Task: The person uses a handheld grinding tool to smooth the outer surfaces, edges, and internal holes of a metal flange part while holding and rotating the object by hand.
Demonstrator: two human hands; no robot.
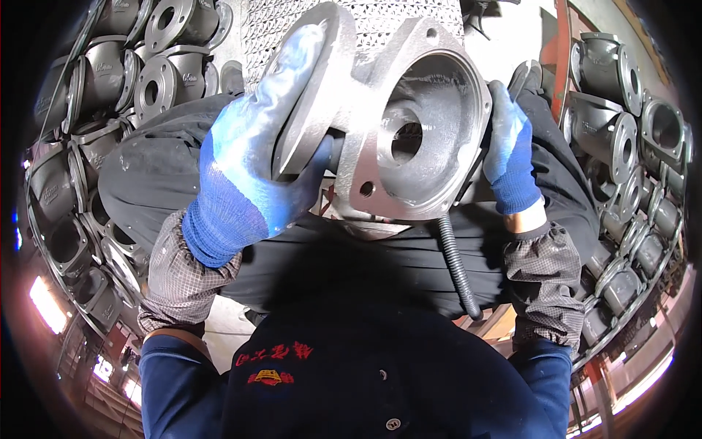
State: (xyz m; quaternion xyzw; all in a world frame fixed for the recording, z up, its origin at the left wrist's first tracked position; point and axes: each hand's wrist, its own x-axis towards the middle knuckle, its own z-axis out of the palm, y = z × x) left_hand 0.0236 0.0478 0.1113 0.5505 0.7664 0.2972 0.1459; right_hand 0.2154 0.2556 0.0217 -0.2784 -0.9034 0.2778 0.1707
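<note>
Between my two hands is a grey cast-metal valve body [369, 175], its wide round opening tilted up toward me. Inside the opening a smaller round hole shows, and bolt holes sit at the flange corners. My left hand [252, 150], in a blue and pale grey glove, wraps round the flange at the left end, thumb underneath. My right hand [508, 139], gloved alike, presses against the right side of the casting; its fingertips are partly hidden behind it. Below the casting hangs a black ribbed hose [457, 267], whose upper end is hidden.
Stacked grey valve castings [102, 80] rise along the left side, and more castings [607, 124] are piled on the right. A perforated metal surface [417, 10] lies beyond the held casting. An orange-red upright post [561, 51] stands at the far right. My knees flank the work.
</note>
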